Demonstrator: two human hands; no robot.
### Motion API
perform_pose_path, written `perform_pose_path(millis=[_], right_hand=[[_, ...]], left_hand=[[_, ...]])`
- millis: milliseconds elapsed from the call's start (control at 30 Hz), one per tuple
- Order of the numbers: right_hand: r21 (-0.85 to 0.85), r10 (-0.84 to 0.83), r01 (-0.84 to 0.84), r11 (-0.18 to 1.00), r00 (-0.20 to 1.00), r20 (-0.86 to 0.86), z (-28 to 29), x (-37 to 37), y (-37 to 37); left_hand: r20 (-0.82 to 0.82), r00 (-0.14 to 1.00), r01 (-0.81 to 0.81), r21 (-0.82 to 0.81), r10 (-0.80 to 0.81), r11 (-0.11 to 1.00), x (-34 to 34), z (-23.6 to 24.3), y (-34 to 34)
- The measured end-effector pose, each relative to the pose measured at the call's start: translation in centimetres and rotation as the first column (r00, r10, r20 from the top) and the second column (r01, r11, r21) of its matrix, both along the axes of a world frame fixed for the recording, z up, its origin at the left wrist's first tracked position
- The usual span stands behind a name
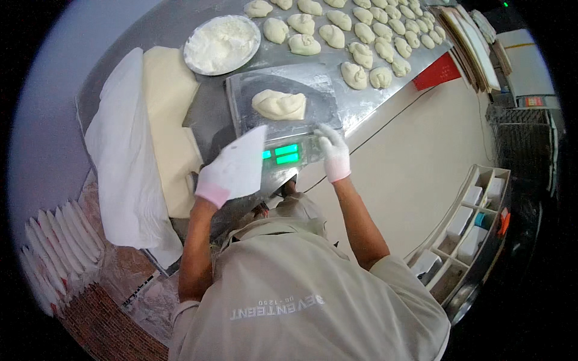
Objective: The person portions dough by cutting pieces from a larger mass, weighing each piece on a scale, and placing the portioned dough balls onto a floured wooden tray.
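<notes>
My left hand [214,180], in a white glove with a pink cuff, grips a flat white dough scraper [245,159]. The scraper partly covers the front of a digital scale [301,78] with a lit green display [287,154]. One lump of pale dough [279,106] rests on the scale's floury plate. At the scale's front right corner is my right hand [335,156], gloved too, its fingers stretched out and holding nothing. Left of the scale lies a large slab of dough [165,114], partly under a white cloth [123,156].
A round bowl of flour [221,45] stands behind the slab. Many dough pieces [334,36] are spread over the metal table [253,63] at the far right. White sacks [60,246] are stacked at lower left; a compartmented container [460,231] stands at right. A cable [385,125] crosses the floor.
</notes>
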State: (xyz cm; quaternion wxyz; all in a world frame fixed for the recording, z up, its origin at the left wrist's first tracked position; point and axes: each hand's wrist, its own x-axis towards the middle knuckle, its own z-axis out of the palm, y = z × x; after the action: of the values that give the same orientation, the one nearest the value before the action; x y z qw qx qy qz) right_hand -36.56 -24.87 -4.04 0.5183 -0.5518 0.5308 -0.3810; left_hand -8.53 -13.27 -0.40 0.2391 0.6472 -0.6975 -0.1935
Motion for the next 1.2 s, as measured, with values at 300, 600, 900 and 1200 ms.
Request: perform_pose_path(millis=[300, 600, 900, 1200], right_hand=[[0.28, -0.094, 0.03, 0.959, 0.972, 0.217, -0.5, -2.1, -1.2], [0.541, -0.17, 0.023, 0.841, 0.96, 0.223, -1.5, -1.2, -1.7], [0.113, 0.4, -0.404, 0.908, 0.915, 0.061, -2.4, 5.5, 6.2], [-0.283, 0.461, -0.843, 0.457, 0.496, -0.735, -6.1, 17.0, 12.7]], left_hand=[[0.367, 0.9, 0.07, 0.415, -0.238, 0.907, -9.2, 8.2, -14.3], [-0.012, 0.922, 0.368, 0.335, -0.387, 0.867, -6.7, -2.8, -15.2], [-0.435, 0.621, -0.457, 0.475, 0.652, 0.752, 2.1, 0.5, 4.4], [-0.628, 0.201, -0.688, 0.456, 0.752, 0.564, 5.3, 2.7, 10.9]])
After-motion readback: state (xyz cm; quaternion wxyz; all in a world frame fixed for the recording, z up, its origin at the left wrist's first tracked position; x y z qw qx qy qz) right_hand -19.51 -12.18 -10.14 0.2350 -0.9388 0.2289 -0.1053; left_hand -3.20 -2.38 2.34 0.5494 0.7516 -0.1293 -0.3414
